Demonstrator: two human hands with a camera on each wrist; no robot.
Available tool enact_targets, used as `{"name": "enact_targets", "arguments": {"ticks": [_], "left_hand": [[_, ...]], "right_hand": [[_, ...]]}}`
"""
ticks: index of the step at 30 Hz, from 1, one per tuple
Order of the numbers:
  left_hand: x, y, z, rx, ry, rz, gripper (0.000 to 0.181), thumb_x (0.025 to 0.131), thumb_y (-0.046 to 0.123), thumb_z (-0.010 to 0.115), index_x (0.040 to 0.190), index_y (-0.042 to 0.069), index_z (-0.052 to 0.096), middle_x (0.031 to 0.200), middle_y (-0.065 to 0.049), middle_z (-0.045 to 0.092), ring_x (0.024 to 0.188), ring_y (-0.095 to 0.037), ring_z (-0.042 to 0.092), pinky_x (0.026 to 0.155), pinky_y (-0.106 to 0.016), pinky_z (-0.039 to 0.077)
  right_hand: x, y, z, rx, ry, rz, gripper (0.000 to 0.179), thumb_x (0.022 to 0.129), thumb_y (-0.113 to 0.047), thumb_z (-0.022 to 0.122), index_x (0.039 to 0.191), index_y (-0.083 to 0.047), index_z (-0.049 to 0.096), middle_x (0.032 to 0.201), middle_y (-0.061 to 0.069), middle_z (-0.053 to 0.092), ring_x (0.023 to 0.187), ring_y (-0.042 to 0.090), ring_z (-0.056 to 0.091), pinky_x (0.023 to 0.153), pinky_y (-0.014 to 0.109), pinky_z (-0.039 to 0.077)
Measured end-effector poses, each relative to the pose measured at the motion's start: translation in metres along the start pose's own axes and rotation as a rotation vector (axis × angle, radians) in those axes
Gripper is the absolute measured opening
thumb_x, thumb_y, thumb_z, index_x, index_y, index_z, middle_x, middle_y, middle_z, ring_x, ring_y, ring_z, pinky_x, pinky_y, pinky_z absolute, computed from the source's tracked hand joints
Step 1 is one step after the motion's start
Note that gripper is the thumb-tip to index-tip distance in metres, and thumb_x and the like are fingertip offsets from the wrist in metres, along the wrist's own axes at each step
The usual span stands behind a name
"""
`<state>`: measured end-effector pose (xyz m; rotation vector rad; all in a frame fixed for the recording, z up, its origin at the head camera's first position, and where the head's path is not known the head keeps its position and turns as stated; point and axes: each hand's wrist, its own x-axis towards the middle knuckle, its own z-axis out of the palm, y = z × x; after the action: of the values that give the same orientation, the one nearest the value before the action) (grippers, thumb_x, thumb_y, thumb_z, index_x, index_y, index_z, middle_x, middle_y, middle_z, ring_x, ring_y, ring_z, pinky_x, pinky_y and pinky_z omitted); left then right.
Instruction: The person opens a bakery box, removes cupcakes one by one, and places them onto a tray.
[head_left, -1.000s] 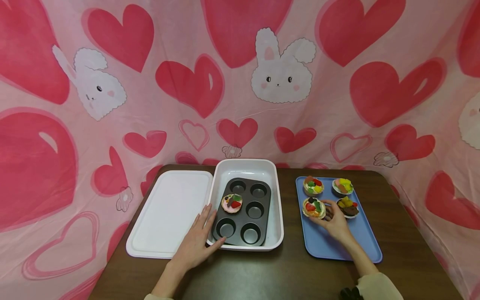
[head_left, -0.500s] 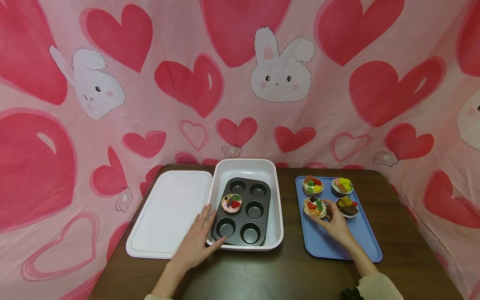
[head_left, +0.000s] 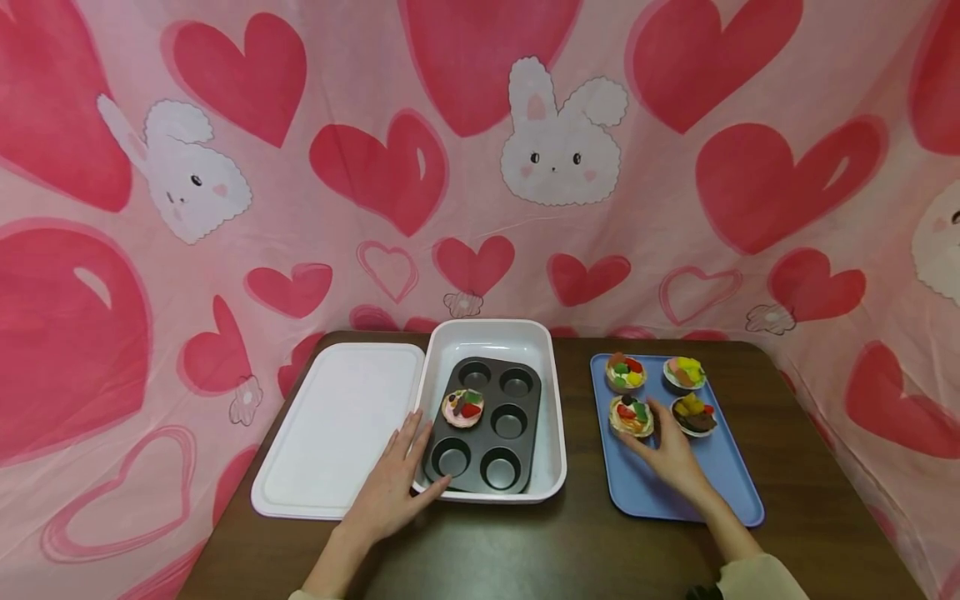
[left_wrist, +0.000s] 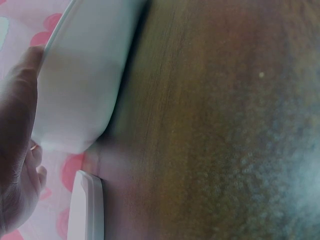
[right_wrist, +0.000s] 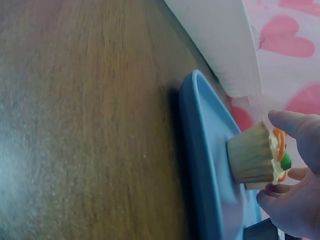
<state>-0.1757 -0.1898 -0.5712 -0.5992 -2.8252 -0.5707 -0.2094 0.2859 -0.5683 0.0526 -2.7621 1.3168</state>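
My right hand (head_left: 673, 458) is beside a cupcake (head_left: 632, 417) topped with red, green and orange fruit pieces; thumb and fingers are spread around its near right side. In the right wrist view this cupcake (right_wrist: 252, 155) stands upright on the blue tray (right_wrist: 205, 145), with a small gap to the thumb. Across the near left corner of the white bin (head_left: 557, 450) lies my left hand (head_left: 386, 496), fingers extended along its rim. Inside the bin sits a dark muffin tin (head_left: 480, 443), one pink-frosted cupcake (head_left: 462, 408) in its middle left cup.
Three other cupcakes share the blue tray: one with red and yellow fruit (head_left: 626, 372), one yellow-topped (head_left: 686, 373), and a chocolate one (head_left: 694, 415) near my right fingers. A white lid (head_left: 341, 429) lies left of the bin. A patterned cloth (head_left: 480, 208) hangs behind the table.
My right fingers have loosened from the fruit cupcake and spread slightly apart; it has shifted a little right and toward me on the tray. The left hand stays put.
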Motion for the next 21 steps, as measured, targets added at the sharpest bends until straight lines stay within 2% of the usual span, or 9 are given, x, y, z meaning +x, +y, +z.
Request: {"name": "enact_targets", "arguments": {"ticks": [2,5,12,16,21], "left_hand": [[0.0,-0.001,0.0,0.002,0.0,0.0,0.097,0.096,0.062,0.073,0.169,0.005,0.042,0.182,-0.017,0.029,0.168,-0.036,0.034,0.135,-0.059,0.034],[-0.001,-0.001,0.001,0.001,-0.002,-0.003,0.097,0.096,0.062,0.073,0.169,0.006,0.042,0.183,-0.016,0.029,0.168,-0.036,0.034,0.135,-0.059,0.033],[0.0,-0.001,0.002,-0.009,-0.011,-0.018,0.097,0.096,0.063,0.073,0.168,0.006,0.043,0.183,-0.015,0.028,0.169,-0.036,0.033,0.135,-0.058,0.032],[0.0,-0.001,0.002,-0.012,-0.014,-0.021,0.097,0.096,0.062,0.073,0.168,0.006,0.043,0.183,-0.015,0.028,0.169,-0.035,0.033,0.135,-0.059,0.032],[0.0,0.0,0.001,-0.015,-0.011,-0.017,0.096,0.095,0.06,0.074,0.168,0.006,0.043,0.183,-0.016,0.028,0.168,-0.035,0.033,0.135,-0.059,0.033]], "right_hand": [[0.0,0.003,0.002,-0.031,0.039,-0.064,0.096,0.1,-0.032,0.082,0.163,0.015,0.028,0.164,0.044,0.038,0.15,0.063,0.042,0.12,0.078,0.037],[-0.003,0.002,0.005,-0.071,0.081,-0.118,0.096,0.098,-0.036,0.083,0.163,0.012,0.03,0.163,0.041,0.042,0.147,0.061,0.046,0.116,0.081,0.039],[-0.01,-0.025,0.002,-0.104,0.062,-0.155,0.088,0.099,-0.028,0.083,0.165,0.006,0.034,0.168,0.04,0.035,0.155,0.062,0.035,0.122,0.083,0.03],[-0.01,-0.032,0.001,-0.177,0.062,-0.175,0.084,0.1,-0.028,0.082,0.165,0.002,0.039,0.172,0.036,0.033,0.159,0.063,0.028,0.123,0.085,0.028],[-0.009,-0.036,0.004,-0.318,0.089,-0.228,0.082,0.098,-0.034,0.083,0.163,-0.002,0.046,0.171,0.034,0.038,0.158,0.065,0.03,0.123,0.086,0.027]]}}
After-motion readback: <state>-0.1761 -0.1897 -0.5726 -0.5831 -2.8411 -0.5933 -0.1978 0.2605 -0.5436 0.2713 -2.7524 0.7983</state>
